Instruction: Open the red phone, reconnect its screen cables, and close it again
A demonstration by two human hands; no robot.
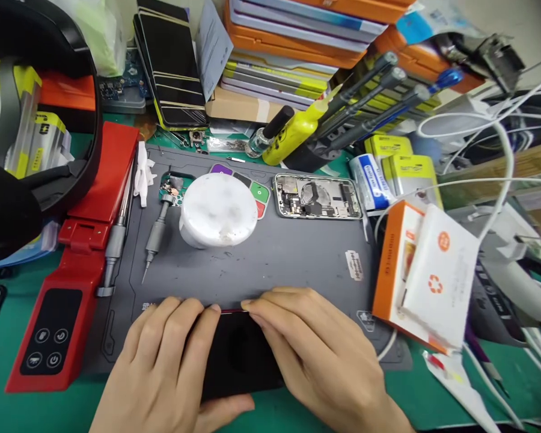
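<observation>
A black phone (238,361) with a dark glossy face lies at the front edge of the grey mat (297,258). My left hand (162,361) wraps round its left side, with the index fingertip at the top edge and the thumb along the bottom. My right hand (320,349) holds the right side, its fingertips pressed on the top edge. A thin red line shows along that edge between the fingertips. Beyond the hands stands a round white-topped container (219,210). An opened phone body (318,197) with its inner parts showing lies behind, to the right.
A grey screwdriver (157,231) lies left of the container. The red device (67,300) with touch buttons stands at the left. An orange and white box (437,276) and white cables are at the right. Tools, a yellow bottle (295,132) and stacked boxes line the back.
</observation>
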